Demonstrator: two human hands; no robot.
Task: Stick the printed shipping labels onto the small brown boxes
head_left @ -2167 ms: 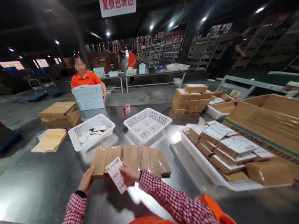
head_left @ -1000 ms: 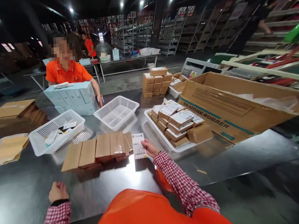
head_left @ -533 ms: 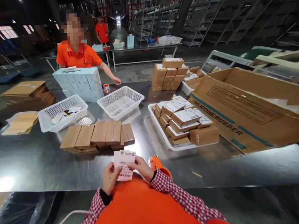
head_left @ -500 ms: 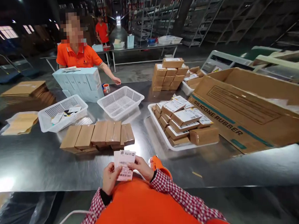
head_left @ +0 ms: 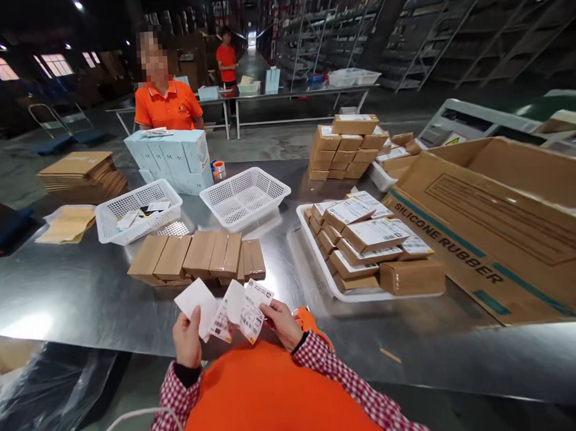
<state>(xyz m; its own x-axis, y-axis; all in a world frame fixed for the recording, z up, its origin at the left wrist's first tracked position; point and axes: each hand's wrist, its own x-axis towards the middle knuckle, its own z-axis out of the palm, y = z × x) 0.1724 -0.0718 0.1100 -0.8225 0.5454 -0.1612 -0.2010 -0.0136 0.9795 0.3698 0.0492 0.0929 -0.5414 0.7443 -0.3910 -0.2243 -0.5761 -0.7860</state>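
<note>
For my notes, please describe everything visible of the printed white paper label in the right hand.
The printed white paper label looks thin and rectangular, with black print, barcode-like bars and a small yellow mark at its lower end. It tilts, pinched at its right edge by the right hand. Contact with the white paper beside it is unclear.

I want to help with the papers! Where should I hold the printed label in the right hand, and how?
I'd pinch the label by its lower end, coming from the near side, thumb on the front and finger behind. It looks thin and flat, the right hand grips its right edge, and other papers crowd its left, so the lower end is probably easiest.
</note>
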